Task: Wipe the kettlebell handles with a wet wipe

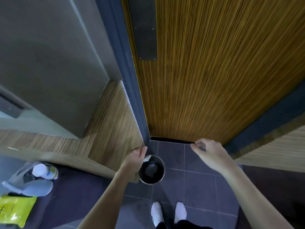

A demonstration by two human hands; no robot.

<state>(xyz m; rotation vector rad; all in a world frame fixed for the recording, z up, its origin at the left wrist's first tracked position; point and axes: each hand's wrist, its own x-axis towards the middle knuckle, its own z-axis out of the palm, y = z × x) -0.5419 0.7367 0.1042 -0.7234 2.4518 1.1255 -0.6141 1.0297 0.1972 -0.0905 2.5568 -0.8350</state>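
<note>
White wipe [147, 158] pinched in my left hand [135, 157], right over the rim of the small metal bin [151, 170] on the tiled floor [198, 184]. Right hand [206, 151] loosely curled, holding nothing, near the wooden door [206, 71]. My socked feet [168, 214] are near the bin. No kettlebell in view.
</note>
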